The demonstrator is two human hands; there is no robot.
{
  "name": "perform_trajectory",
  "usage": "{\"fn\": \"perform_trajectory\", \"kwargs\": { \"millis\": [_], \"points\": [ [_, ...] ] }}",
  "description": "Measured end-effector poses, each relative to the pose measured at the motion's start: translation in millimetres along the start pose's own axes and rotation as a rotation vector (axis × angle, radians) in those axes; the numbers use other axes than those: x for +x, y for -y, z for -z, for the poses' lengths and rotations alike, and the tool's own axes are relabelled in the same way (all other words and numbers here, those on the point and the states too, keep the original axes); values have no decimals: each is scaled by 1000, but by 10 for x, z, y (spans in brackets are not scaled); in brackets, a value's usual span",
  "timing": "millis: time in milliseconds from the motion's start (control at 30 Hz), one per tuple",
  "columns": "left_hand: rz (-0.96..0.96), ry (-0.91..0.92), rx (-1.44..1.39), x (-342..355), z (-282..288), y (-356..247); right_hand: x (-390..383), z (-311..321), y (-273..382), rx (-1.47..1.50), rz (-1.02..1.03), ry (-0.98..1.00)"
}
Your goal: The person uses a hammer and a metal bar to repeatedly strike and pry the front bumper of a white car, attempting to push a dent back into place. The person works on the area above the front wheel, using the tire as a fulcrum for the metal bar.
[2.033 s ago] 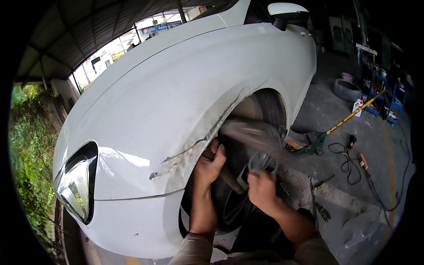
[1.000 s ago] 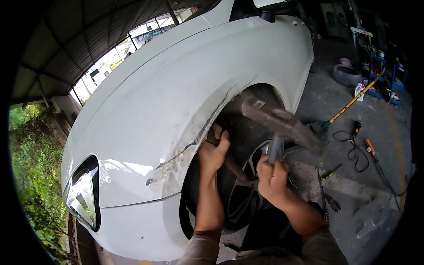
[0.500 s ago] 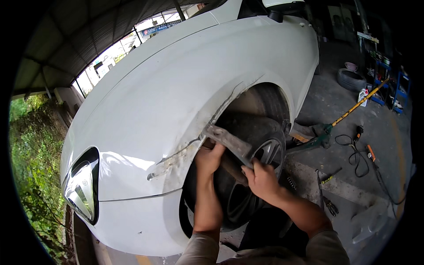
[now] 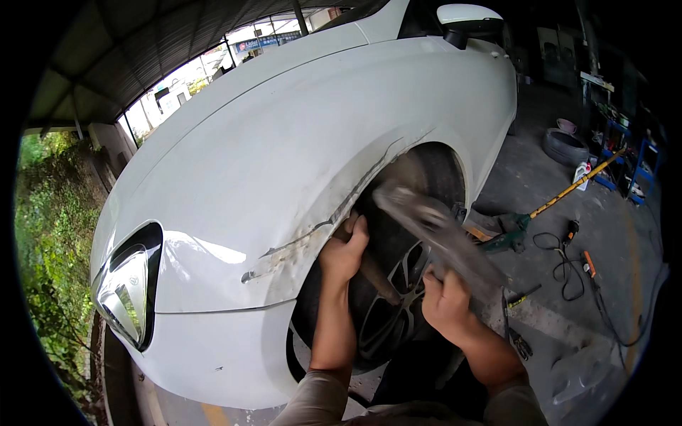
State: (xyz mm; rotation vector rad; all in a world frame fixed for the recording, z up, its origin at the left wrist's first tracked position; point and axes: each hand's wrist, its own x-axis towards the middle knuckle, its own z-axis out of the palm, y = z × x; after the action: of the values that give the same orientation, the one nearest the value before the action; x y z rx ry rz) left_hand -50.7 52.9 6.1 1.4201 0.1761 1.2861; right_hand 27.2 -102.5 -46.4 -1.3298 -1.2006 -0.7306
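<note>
Above the right grip (image 4: 446,304), clenched round its handle (image 4: 438,270), the blurred hammer (image 4: 442,233) is farther from the left grip (image 4: 344,253) than half a second ago; that left grip still clasps a brown bar (image 4: 379,279) beside the dented white fender (image 4: 284,248).

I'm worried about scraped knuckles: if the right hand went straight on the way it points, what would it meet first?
Probably the wheel, which shows ahead and to the left of the right hand, though depth is unclear; the blurred hammer in its grip might touch it sooner.
</note>
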Motion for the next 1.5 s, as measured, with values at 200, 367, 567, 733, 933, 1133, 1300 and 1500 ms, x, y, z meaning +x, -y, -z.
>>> {"fn": "perform_trajectory", "kwargs": {
  "millis": [200, 367, 567, 733, 933, 1133, 1300, 1500],
  "points": [
    [-91, 6, -32, -27, 14, 47, -4, -216, -14, 51, -274, 286],
    [-127, 38, -1, 2, 186, 87, 95, -26, 27, 227, -242, 90],
    [-78, 10, -1, -153, 193, 25, -67, -184, -75, 38, -40, 51],
    [-339, -136, 76, -121, 230, 104, 164, -47, 72, 131, -155, 282],
    [-258, -159, 39, -272, 234, 237, -88, -68, -32, 185, -113, 141],
    [-181, -166, -98, -357, 314, 248, 137, -42, 17, 165, -144, 217],
    [-210, -119, -53, -366, 306, 212, -68, -232, -142, 350, -35, -70],
    [-236, -101, 24, -367, 431, 239, 28, -46, 65, 189, -120, 203]
  ]
}}
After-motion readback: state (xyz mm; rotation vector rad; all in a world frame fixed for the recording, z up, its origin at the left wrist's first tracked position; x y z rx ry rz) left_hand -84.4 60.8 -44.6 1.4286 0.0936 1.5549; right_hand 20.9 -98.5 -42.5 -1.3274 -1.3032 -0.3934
